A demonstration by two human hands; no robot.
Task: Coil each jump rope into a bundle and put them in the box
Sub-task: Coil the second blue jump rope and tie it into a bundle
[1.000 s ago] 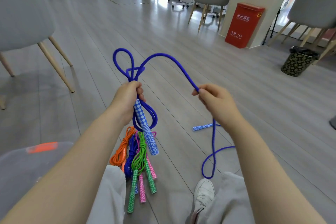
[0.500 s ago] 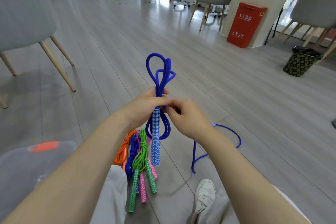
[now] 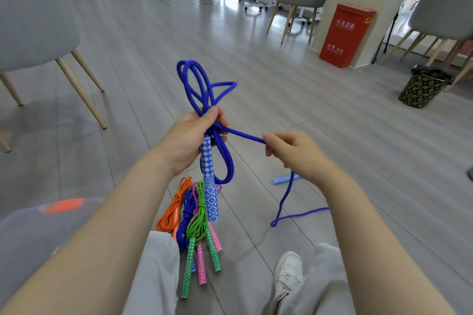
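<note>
Since half a second ago the right hand [image 3: 294, 153] has pulled away rightward, pinching the blue rope [image 3: 243, 135] taut. The left hand [image 3: 194, 135] grips the coiled loops and handle [image 3: 208, 181] above the floor [image 3: 332, 135], over the bundled ropes [image 3: 194, 222].

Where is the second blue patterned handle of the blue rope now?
In the head view, the second blue-and-white patterned handle lies flat on the grey wooden floor, right of centre, just below the right hand.

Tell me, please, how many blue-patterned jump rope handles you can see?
2: one handle hangs below the left hand, which grips the coiled blue rope; the other handle lies on the floor beyond the right hand. The floor pile may hide more.
</note>
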